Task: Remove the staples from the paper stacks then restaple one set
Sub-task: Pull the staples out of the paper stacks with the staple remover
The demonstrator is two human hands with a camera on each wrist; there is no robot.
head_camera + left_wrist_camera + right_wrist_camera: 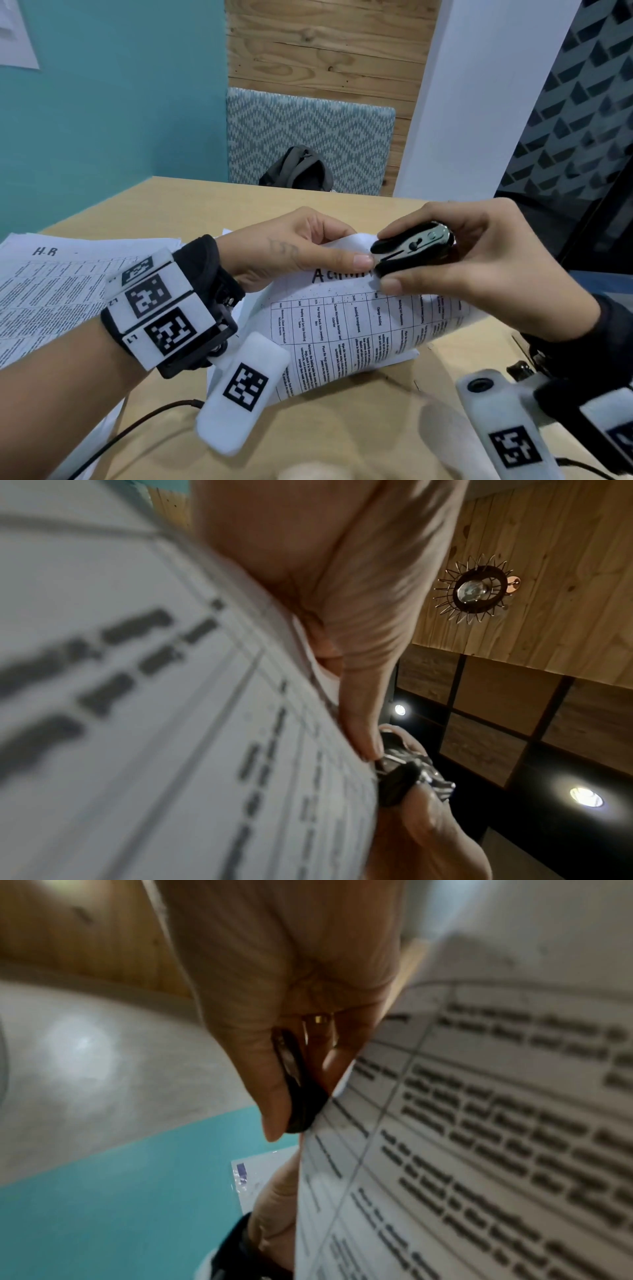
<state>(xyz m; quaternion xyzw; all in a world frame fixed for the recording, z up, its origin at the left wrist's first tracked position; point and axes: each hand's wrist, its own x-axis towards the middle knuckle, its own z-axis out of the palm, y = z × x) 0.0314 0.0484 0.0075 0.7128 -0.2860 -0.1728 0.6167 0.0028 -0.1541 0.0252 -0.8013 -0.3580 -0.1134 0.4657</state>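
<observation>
A printed paper stack [359, 318] with a table and a handwritten heading is lifted off the wooden table [342, 428]. My left hand [308, 246] pinches its top edge, thumb on the front. My right hand [462, 253] grips a black staple remover [411, 248] between thumb and fingers, its jaws set on the sheet's top edge right beside my left thumb tip. The left wrist view has the paper stack [171, 723], my left thumb and the staple remover [404, 777]. The right wrist view has the staple remover [298, 1085] against the paper stack [479, 1123]. No staple is visible.
A second paper stack [51, 284] marked "H.R" lies flat at the table's left. A dark cable [137, 425] runs across the near table. Beyond the far edge stands a patterned cushion [308, 137] with a dark bag [298, 168]. A glass wall is at right.
</observation>
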